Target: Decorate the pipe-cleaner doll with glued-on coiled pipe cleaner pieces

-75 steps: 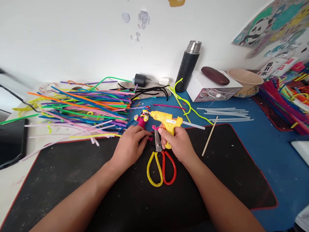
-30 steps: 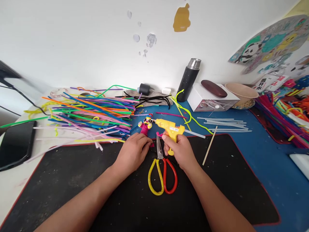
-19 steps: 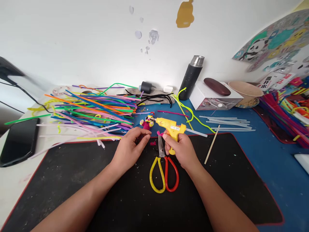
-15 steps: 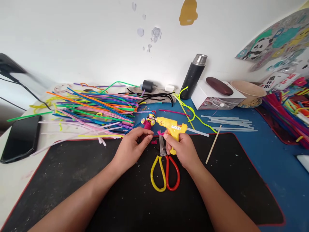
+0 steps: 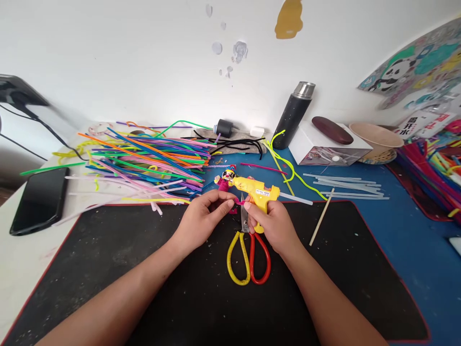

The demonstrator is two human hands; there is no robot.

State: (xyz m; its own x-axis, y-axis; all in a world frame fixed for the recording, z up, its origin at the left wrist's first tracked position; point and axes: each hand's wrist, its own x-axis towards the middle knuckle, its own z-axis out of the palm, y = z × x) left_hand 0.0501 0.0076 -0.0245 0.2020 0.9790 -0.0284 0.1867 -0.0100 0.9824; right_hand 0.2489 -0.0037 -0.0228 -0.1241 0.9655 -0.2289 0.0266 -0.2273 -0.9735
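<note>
My right hand (image 5: 272, 221) is wrapped round a yellow glue gun (image 5: 259, 192), its nozzle pointing left, and also pinches one end of a short magenta piece (image 5: 240, 202). The other end of that piece is between the thumb and fingers of my left hand (image 5: 205, 214). A small doll (image 5: 224, 185) with a magenta body and a blue, yellow and red head lies just behind my left fingers, partly hidden by them. Below the hands lie scissors (image 5: 245, 224) with one yellow and one red handle.
Colourful pipe cleaners (image 5: 154, 158) are heaped at the back left, near a black phone (image 5: 39, 201). Glue sticks (image 5: 349, 185) and a wooden stick (image 5: 321, 217) lie right. Behind stand a black flask (image 5: 293, 115), a white box (image 5: 311, 144) and a bowl (image 5: 376, 139).
My left fingers have moved right and closed on the magenta piece by my right hand. The view has shifted slightly left.
</note>
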